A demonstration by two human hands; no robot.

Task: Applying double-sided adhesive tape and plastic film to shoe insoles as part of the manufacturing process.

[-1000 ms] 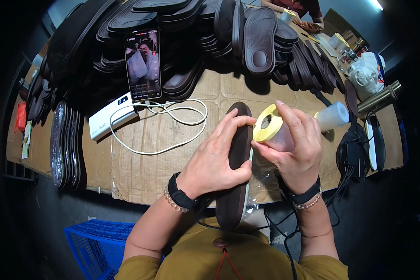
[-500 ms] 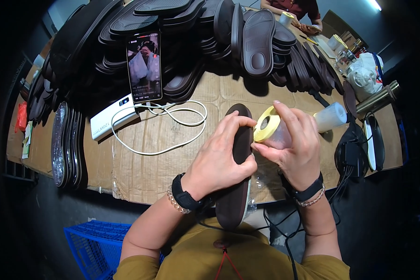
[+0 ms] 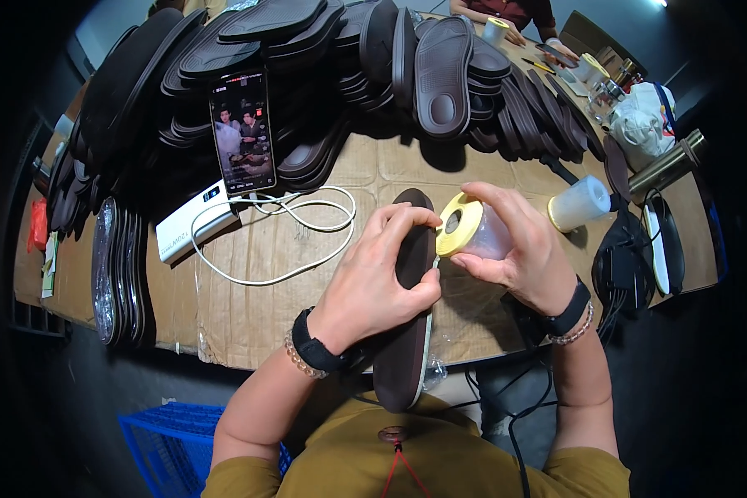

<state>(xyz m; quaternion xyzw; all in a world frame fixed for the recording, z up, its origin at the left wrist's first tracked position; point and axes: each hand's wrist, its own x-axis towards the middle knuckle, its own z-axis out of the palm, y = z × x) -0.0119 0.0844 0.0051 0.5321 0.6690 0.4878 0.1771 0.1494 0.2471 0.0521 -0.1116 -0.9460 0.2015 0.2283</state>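
My left hand (image 3: 357,282) grips a dark brown shoe sole (image 3: 400,365), held on edge with its length pointing toward me. Its pale rim shows along the right side. The fingers curl over the top of the sole and the thumb presses its right side. In my right hand (image 3: 527,236) is a roll of clear film or tape with a yellow end (image 3: 465,231), pinched between thumb and fingers. The roll's yellow end faces the sole near my left fingertips. A thin strip seems to run between roll and sole; its exact contact is hard to see.
Piles of dark soles (image 3: 266,37) fill the far side. A phone (image 3: 242,137) stands by a white power bank (image 3: 195,222) with a looped cable. A second roll (image 3: 581,203) and black wires (image 3: 622,274) lie at right. Another person's hand (image 3: 515,36) shows far right.
My right hand and the roll have drawn slightly away from my left thumb. The sole stays in my left hand. The whole view has shifted a little, and the phone's picture differs.
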